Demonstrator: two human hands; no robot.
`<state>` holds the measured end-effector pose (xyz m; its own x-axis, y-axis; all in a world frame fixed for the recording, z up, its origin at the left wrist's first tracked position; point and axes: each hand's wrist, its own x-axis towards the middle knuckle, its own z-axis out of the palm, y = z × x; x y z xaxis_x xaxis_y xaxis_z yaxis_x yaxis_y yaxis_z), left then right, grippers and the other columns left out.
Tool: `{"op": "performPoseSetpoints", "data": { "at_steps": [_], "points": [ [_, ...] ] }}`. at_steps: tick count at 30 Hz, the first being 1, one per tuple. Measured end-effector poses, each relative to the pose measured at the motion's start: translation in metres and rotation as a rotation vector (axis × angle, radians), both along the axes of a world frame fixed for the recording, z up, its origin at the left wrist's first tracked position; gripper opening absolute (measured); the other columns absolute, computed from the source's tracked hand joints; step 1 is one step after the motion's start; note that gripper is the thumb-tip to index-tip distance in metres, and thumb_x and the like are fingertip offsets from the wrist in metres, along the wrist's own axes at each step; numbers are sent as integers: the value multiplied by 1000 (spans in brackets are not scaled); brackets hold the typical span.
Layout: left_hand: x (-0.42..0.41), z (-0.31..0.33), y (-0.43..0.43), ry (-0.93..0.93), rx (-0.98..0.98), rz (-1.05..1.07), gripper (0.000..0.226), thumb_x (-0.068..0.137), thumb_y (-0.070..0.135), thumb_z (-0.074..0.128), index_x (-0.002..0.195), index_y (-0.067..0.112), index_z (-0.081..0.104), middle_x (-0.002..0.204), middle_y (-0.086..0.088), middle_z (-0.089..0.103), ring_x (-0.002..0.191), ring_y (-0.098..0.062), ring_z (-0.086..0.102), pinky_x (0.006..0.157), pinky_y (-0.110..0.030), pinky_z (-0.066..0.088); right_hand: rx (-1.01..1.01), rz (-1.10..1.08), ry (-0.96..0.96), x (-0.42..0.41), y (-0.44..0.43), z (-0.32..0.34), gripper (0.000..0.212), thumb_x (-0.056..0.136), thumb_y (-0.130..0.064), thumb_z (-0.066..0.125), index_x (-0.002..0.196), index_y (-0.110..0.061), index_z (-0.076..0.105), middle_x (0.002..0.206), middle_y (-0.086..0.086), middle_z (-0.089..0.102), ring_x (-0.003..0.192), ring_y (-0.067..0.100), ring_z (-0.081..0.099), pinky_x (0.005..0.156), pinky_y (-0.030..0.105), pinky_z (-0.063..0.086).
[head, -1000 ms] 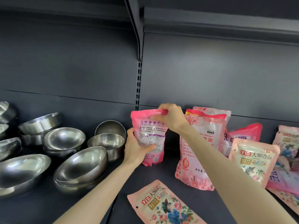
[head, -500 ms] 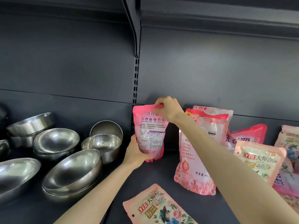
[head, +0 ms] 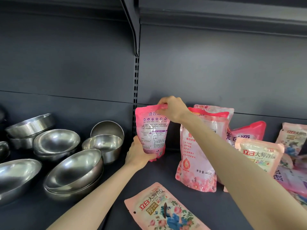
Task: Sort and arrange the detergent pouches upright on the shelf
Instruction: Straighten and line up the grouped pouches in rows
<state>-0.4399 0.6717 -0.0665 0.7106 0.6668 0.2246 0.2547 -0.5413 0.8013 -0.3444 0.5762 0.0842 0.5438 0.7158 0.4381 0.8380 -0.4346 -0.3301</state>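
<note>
Head view, frame centre: glossy pink pouch (head: pixel 152 132) upright on matte dark shelf (head: pixel 166 176). Right hand (head: pixel 172 110) pinches its crimped top edge; left hand (head: pixel 137 154) cups bottom w/ curled fingers. Rounded shiny steel bowls (head: pixel 73 170) at left.

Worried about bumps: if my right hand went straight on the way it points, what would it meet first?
Your right hand, pinching the pink detergent pouch, would probably meet the dark grey back panel; depth unclear.
</note>
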Motion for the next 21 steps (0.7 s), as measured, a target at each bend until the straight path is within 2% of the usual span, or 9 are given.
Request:
{"op": "performPoseSetpoints", "data": {
  "at_steps": [3,7,11,15,18,21],
  "points": [
    [-5,2,1,4,7,-11,80,66,28,80,129,14,33,125,-3,55,112,-24,56,91,-37,47,-17,4,0,-3,-3,2,23,85,-17,61,108,-16,66,105,8,69,98,28,62,91,42,50],
    [-11,3,-2,5,24,-15,81,70,26,78,135,13,30,129,-5,54,116,-25,54,95,-37,45,-21,-3,-3,-6,-6,3,27,85,-16,60,112,-15,65,109,8,67,102,29,60,93,42,49],
    [-17,6,-7,12,64,17,78,72,29,76,134,12,32,129,-6,51,114,-25,55,93,-38,46,-11,-13,3,-9,-11,5,33,86,-17,60,119,-15,62,118,8,64,110,29,58,98,41,47],
    [-26,12,-20,-40,173,85,59,79,32,71,124,13,39,123,-6,47,106,-24,56,88,-37,46,18,-26,-13,-12,-27,11,38,86,-17,61,124,-16,58,126,8,59,110,27,57,97,38,47],
    [-26,18,-37,-124,180,-16,51,83,34,67,124,14,44,120,-2,48,105,-19,55,87,-32,45,59,-35,-60,-15,-54,13,33,87,-18,62,120,-14,62,122,7,63,105,24,60,88,27,46],
    [-15,20,-58,-88,87,-205,59,82,41,68,129,14,43,125,-1,51,110,-15,52,87,-24,41,86,-77,-93,-16,-88,8,32,86,-20,66,117,-12,64,119,4,65,108,22,60,92,28,45]
  ]
}}
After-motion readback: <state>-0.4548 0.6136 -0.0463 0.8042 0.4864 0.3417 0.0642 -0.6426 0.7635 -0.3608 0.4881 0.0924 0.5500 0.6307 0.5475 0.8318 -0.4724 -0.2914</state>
